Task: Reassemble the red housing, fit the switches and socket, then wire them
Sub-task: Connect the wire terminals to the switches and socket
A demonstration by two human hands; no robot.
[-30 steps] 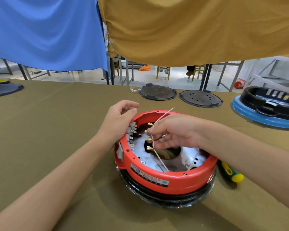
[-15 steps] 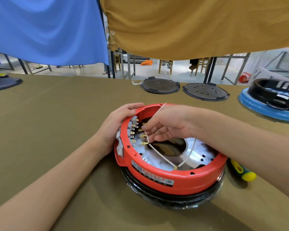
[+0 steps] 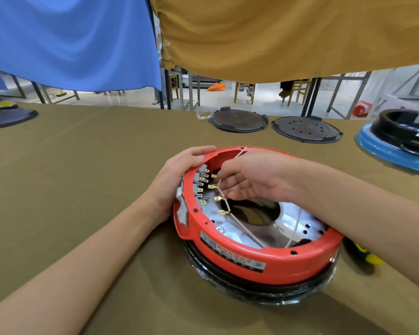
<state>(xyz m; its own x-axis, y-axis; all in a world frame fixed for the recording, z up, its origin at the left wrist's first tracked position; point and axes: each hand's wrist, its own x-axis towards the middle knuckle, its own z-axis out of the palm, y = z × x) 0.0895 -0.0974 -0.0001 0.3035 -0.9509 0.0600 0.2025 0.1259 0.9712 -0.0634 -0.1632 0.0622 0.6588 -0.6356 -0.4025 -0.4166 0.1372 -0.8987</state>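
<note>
Inside red housing (image 3: 264,252): right hand (image 3: 249,180) fingers pinch white wire (image 3: 224,198); left hand (image 3: 179,170) grips rim.

1. Housing (image 3: 271,258): red, with a white label printed in red.
2. Terminals (image 3: 218,198): brass-gold.
3. Wire (image 3: 244,229): off-white.
4. Tablecloth (image 3: 82,180): plain olive-brown.
5. Curtains: blue (image 3: 68,37) and mustard (image 3: 288,32).
6. Screwdriver (image 3: 365,253) handle: green and yellow.
</note>
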